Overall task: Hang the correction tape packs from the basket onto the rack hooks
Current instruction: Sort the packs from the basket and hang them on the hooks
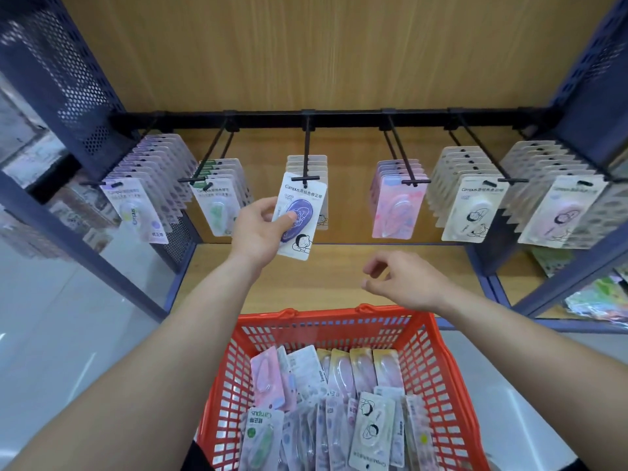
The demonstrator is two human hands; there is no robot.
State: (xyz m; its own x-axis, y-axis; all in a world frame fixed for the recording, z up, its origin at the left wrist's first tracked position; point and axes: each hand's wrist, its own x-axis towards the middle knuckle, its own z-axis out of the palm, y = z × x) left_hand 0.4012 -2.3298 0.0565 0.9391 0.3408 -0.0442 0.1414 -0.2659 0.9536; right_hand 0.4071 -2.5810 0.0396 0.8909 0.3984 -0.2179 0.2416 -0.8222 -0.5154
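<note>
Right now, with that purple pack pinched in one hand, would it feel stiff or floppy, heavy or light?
Probably stiff: the purple pack looks flat though the left hand pinches only one side. Likely light, since a thumb-and-finger pinch seems enough to steady it. Its glossy plastic front may be slightly slippery.

The left hand (260,232), on an arm reaching toward one o'clock, pinched a correction tape pack (303,198) between thumb and fingers, while the right hand (404,280), on an arm stretched toward ten o'clock, hung lower with its fingers loosely curled, holding nothing.
</note>
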